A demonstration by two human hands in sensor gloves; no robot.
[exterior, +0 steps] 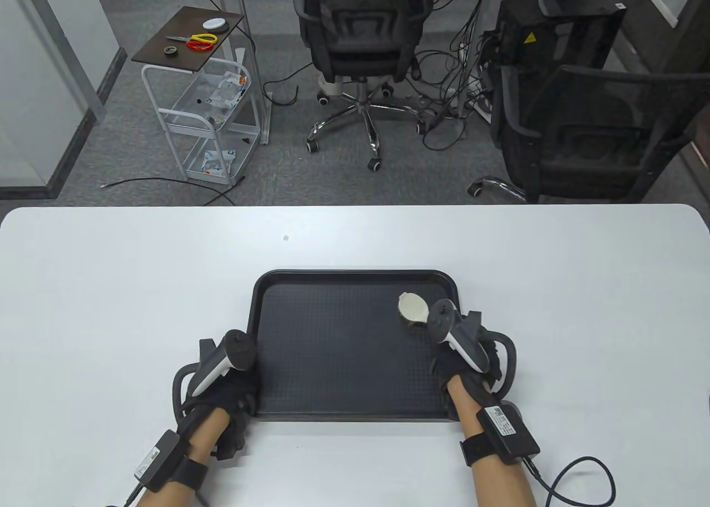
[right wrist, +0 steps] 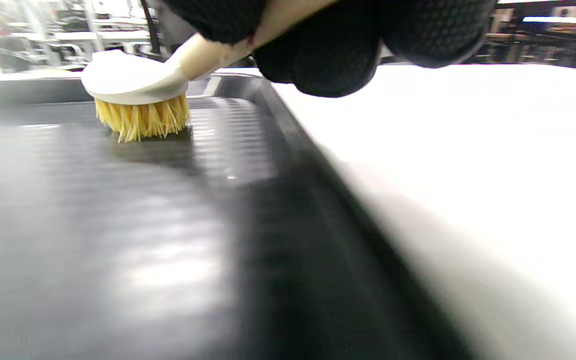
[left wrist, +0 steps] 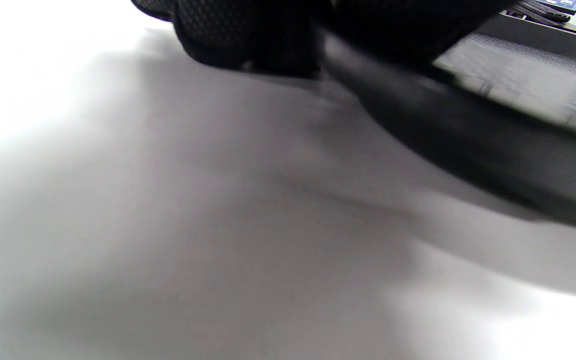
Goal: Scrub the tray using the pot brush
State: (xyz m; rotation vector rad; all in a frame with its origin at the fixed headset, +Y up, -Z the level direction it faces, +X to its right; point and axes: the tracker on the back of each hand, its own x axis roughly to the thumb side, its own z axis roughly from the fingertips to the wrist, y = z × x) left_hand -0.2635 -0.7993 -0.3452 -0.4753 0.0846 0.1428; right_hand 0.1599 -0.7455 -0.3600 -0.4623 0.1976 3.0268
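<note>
Black textured plastic, the tray [exterior: 344, 351] lies at the table's [exterior: 111, 285] six o'clock edge, just in front of the person. The right hand [exterior: 466, 357] has its fingers curled round the handle of the pot brush [exterior: 413, 307], whose pale head sits at about two o'clock on the tray floor, yellow bristles [right wrist: 143, 120] touching the surface close to the right wall. The left hand [exterior: 222, 379] is at the tray's eight o'clock corner, against the rim; whether its fingers clasp the rim or merely press it I cannot tell. Scrubbing seems under way. With the head so close to the wall, a wide stroke could knock it against the rim. If the left hand's bracing is light, hard strokes might skid the tray across the smooth table.
</note>
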